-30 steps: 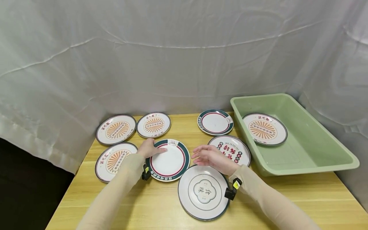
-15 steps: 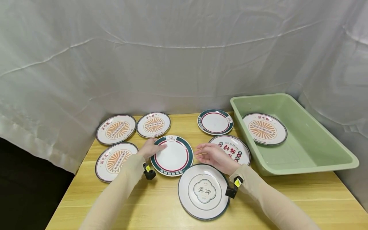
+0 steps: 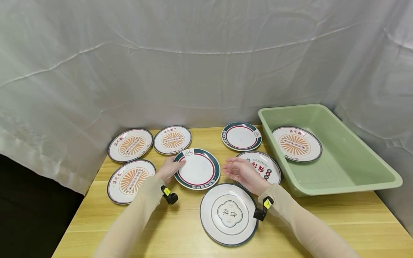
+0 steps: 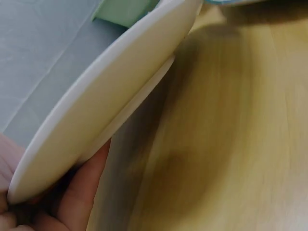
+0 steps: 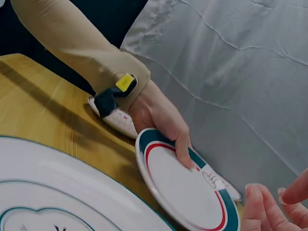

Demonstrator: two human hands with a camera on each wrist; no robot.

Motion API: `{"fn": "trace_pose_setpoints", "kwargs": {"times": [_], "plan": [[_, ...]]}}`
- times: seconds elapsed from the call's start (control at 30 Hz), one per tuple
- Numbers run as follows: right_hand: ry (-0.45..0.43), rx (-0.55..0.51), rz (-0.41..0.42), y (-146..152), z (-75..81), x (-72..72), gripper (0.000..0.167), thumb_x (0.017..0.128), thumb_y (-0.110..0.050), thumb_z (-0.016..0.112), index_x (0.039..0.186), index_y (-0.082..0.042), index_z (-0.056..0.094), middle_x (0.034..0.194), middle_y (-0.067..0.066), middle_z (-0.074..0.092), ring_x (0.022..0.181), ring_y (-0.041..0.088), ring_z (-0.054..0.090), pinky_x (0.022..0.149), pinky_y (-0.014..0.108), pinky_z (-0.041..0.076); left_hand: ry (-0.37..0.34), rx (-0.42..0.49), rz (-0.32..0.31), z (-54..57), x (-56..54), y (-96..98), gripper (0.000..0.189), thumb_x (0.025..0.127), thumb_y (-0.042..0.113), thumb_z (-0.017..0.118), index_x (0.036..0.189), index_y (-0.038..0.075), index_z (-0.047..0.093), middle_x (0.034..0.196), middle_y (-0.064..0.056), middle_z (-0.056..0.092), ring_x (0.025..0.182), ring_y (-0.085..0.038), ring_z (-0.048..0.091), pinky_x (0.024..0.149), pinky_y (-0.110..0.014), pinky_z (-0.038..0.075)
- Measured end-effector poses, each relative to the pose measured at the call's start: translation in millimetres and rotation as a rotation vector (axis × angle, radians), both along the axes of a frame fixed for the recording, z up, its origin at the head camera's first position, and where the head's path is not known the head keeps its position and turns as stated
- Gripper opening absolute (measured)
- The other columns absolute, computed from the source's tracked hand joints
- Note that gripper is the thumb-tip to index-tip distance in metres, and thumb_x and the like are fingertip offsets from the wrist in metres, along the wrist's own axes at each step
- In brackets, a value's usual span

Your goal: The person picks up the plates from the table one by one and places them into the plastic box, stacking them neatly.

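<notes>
Mid-frame, the left hand (image 3: pixel 168 170) grips a round green-rimmed white plate (image 3: pixel 197 170); the relaxed right hand (image 3: pixel 246 174) partly hides a round red-lettered white plate (image 3: pixel 269 165).

Beige sleeves (image 3: pixel 132 222), 2 black cameras (image 3: pixel 260 214) (yellow-tagged)

Head view from high up, facing forward and down over table (image 3: pixel 180 229), left wrist view close at underside of held green-rimmed plate (image 4: pixel 108 96), right wrist view farther off, facing left grip (image 5: pixel 163 118), plate common to all three.
</notes>
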State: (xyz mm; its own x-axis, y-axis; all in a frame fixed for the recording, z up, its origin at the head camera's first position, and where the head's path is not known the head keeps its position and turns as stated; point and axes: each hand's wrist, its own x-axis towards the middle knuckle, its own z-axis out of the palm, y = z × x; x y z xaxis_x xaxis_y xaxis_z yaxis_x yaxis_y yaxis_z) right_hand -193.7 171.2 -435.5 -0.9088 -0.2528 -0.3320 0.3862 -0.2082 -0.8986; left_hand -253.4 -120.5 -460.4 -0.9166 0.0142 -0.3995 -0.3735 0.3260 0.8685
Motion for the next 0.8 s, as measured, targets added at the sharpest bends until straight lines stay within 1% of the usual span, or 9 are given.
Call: {"fn": "trace_pose_setpoints", "kwargs": {"times": [0.13, 0.27, 0.37, 0.47, 0.63, 0.73, 0.8], "plan": [[-0.006, 0.007, -0.048, 1.2, 0.4, -0.9, 0.043, 0.102, -0.006, 0.049, 0.142, 0.004, 0.038, 0.128, 0.017, 0.058, 0.105, 0.019, 0.063, 0.093, 0.022, 0.056, -0.008, 0.055, 0.016, 3.7, 0.5, 5.3, 0.043, 0.104, 0.020, 0.055, 0.139, -0.004, 0.050, 0.121, -0.017, 0.065, 0.087, -0.010, 0.064, 0.074, -0.016, 0.055], [0.017, 0.039, -0.113, 1.8, 0.2, -1.4, 0.040, 0.102, -0.005, 0.050, 0.140, 0.003, 0.041, 0.125, 0.016, 0.059, 0.100, 0.016, 0.064, 0.090, 0.021, 0.057, -0.021, 0.106, 0.032, 8.7, 1.3, 10.1, 0.044, 0.104, 0.020, 0.053, 0.141, -0.003, 0.049, 0.119, -0.016, 0.066, 0.085, -0.010, 0.065, 0.073, -0.016, 0.056], [0.038, 0.063, -0.166, 2.2, 0.7, -2.4, 0.036, 0.102, -0.004, 0.047, 0.137, 0.003, 0.044, 0.121, 0.013, 0.061, 0.097, 0.013, 0.064, 0.087, 0.018, 0.057, -0.031, 0.169, 0.049, 13.0, 2.9, 14.0, 0.045, 0.105, 0.019, 0.052, 0.144, -0.002, 0.046, 0.117, -0.015, 0.066, 0.085, -0.009, 0.065, 0.073, -0.017, 0.056], [0.042, 0.063, -0.203, 2.4, 2.1, -3.4, 0.036, 0.102, -0.004, 0.044, 0.137, 0.002, 0.043, 0.121, 0.011, 0.059, 0.099, 0.014, 0.063, 0.086, 0.016, 0.056, -0.034, 0.239, 0.068, 15.7, 4.6, 18.6, 0.045, 0.105, 0.018, 0.051, 0.145, -0.002, 0.045, 0.114, -0.013, 0.066, 0.084, -0.009, 0.066, 0.073, -0.017, 0.057], [0.035, 0.035, -0.229, 4.6, 3.3, -3.9, 0.033, 0.103, -0.005, 0.043, 0.136, -0.001, 0.044, 0.118, 0.006, 0.059, 0.100, 0.012, 0.064, 0.090, 0.018, 0.056, -0.005, 0.312, 0.093, 20.1, 7.7, 28.6, 0.046, 0.105, 0.015, 0.051, 0.147, -0.003, 0.044, 0.111, -0.011, 0.066, 0.081, -0.008, 0.066, 0.071, -0.017, 0.058], [0.022, 0.020, -0.244, 5.4, 3.7, -3.8, 0.030, 0.103, -0.007, 0.044, 0.133, -0.005, 0.046, 0.113, 0.002, 0.060, 0.096, 0.009, 0.064, 0.091, 0.018, 0.056, 0.009, 0.356, 0.108, 24.0, 9.7, 35.5, 0.047, 0.105, 0.013, 0.050, 0.148, -0.003, 0.043, 0.112, -0.012, 0.066, 0.081, -0.007, 0.066, 0.071, -0.017, 0.058], [0.015, 0.012, -0.249, 6.2, 3.9, -3.5, 0.030, 0.104, -0.009, 0.044, 0.133, -0.006, 0.046, 0.110, 0.000, 0.060, 0.095, 0.007, 0.064, 0.092, 0.018, 0.056, 0.014, 0.381, 0.123, 27.3, 11.4, 40.0, 0.047, 0.104, 0.013, 0.050, 0.148, -0.002, 0.043, 0.113, -0.013, 0.066, 0.080, -0.007, 0.066, 0.070, -0.017, 0.058]]}}
